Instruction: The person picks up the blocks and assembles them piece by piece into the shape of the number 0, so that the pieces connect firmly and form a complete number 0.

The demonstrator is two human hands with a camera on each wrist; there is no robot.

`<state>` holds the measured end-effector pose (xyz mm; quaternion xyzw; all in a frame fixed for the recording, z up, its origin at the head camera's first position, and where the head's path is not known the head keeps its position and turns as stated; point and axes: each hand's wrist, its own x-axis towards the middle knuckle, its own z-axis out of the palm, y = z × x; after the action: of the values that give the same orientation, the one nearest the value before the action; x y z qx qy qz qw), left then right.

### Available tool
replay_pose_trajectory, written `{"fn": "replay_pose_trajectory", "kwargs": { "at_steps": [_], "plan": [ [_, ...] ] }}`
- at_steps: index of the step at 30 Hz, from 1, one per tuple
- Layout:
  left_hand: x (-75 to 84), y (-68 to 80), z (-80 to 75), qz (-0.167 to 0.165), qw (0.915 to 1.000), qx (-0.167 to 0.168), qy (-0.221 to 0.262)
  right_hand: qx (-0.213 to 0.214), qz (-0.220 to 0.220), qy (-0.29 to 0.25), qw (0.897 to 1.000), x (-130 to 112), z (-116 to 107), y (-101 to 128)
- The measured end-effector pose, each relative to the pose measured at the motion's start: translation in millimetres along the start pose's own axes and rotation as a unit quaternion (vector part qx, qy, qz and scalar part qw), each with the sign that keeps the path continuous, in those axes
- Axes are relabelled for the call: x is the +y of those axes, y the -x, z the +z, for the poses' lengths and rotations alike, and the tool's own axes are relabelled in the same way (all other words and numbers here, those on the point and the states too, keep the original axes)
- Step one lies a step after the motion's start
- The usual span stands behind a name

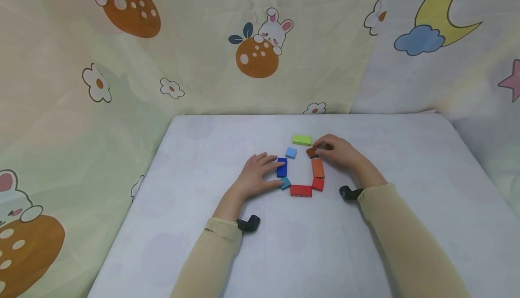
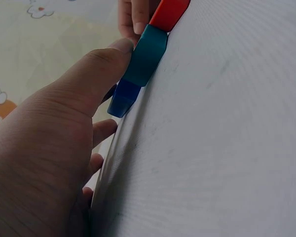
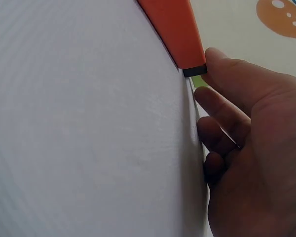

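Observation:
A ring of coloured blocks lies on the white table: green, light blue, dark blue, teal, long red, small red, orange and brown. My left hand lies flat at the ring's left side, straight fingers on the dark blue block. Its thumb touches the teal block. My right hand pinches the brown block at the ring's upper right. In the right wrist view the brown block's dark end sits beyond the orange block.
Cartoon-print cloth walls close in the table at the back and on both sides. The table's left edge drops off beside my left forearm. Black wrist cameras sit on both sleeves.

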<state>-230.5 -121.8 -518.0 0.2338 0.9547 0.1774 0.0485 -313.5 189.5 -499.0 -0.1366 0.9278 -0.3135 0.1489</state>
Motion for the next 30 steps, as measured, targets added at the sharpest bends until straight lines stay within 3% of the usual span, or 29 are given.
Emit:
{"fn": "replay_pose_trajectory", "kwargs": {
  "at_steps": [20,30],
  "plan": [
    [0.5,0.4,-0.2,0.003,1.0000,0.004,-0.001,0.004,-0.031,-0.024,0.999,4.0,2.4,4.7],
    [1.3,-0.3,-0.8,0.002,1.0000,0.004,-0.003,0.009,-0.028,-0.024,0.999,5.5,2.5,21.4]
  ]
}}
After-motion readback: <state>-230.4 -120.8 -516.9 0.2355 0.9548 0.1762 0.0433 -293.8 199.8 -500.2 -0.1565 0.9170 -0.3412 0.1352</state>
